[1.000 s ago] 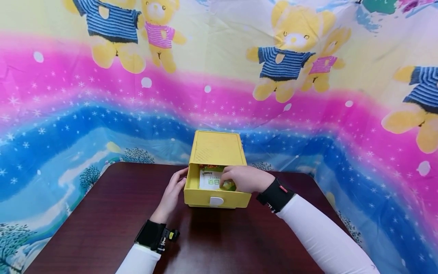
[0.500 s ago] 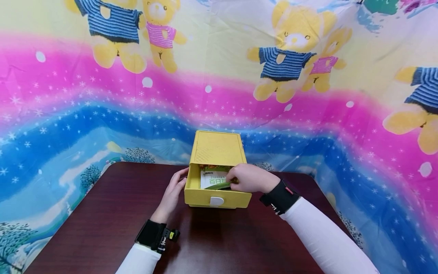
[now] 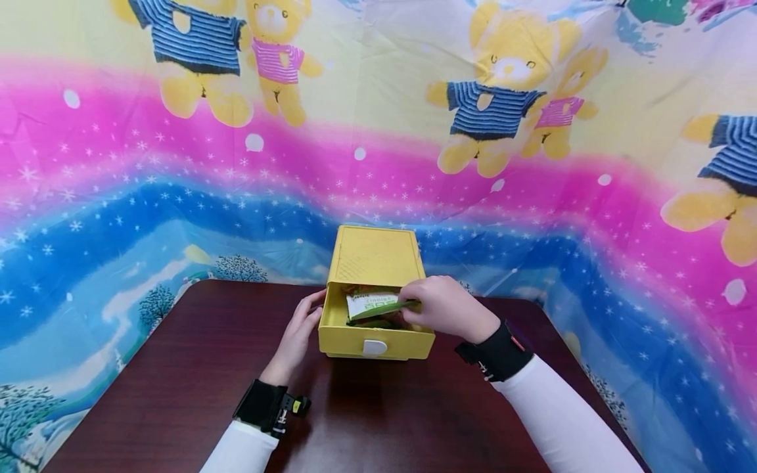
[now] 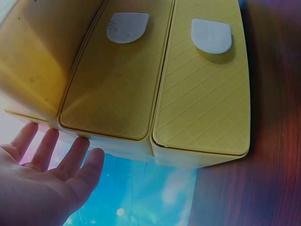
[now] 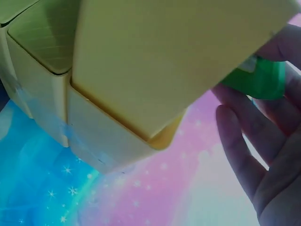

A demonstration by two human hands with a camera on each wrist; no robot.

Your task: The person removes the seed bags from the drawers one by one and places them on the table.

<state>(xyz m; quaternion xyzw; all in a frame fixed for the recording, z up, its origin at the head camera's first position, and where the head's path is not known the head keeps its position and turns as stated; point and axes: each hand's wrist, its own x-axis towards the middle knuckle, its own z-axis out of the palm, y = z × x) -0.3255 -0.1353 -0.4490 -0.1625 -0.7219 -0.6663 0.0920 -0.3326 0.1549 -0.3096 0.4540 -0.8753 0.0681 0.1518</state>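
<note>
A small yellow drawer unit point(image 3: 378, 256) has its top drawer point(image 3: 349, 340) pulled out. My right hand point(image 3: 452, 305) pinches the right edge of a white-and-green seed packet point(image 3: 371, 305), tilted above the drawer floor. In the right wrist view its green corner point(image 5: 263, 80) shows between thumb and fingers. More coloured packaging point(image 3: 378, 323) lies under it, mostly hidden. My left hand point(image 3: 296, 338) rests its fingertips against the unit's left side; in the left wrist view those fingers point(image 4: 77, 153) are extended along the casing.
Two lower drawers, one middle point(image 4: 113, 84) and one bottom point(image 4: 202, 99), are closed and carry white pull tabs. The unit stands on a dark brown table point(image 3: 195, 368). A cloth printed with bears point(image 3: 378, 177) hangs behind and around the table.
My right hand has pinched the seed packet and lifted its front edge, moving slightly right and tilting it up, which uncovers packaging below. The left hand stays in place.
</note>
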